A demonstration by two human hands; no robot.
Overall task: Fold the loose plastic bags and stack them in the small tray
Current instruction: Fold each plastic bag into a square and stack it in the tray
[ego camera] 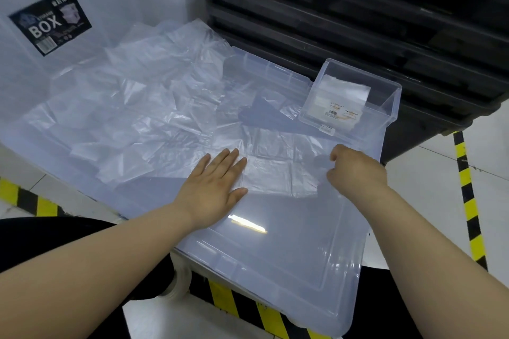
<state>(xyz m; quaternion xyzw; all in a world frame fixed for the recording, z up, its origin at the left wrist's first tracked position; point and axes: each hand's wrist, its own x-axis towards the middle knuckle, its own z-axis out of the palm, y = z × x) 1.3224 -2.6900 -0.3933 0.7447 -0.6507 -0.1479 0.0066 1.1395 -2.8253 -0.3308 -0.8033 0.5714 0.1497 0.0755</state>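
A clear plastic bag (278,162) lies spread flat on the translucent lid (275,250) in front of me. My left hand (214,184) presses flat on the bag's left edge, fingers straight. At the bag's right edge, my right hand (355,170) pinches the film with curled fingers. A heap of loose clear bags (143,107) covers the lid's far left part. The small clear tray (391,107) stands at the lid's far right corner and holds folded bags (344,96).
A big translucent storage box with a "BOX" label (49,22) stands behind the heap on the left. Black stacked crates (371,8) rise at the back right. Yellow-black hazard tape (468,195) marks the floor around the lid.
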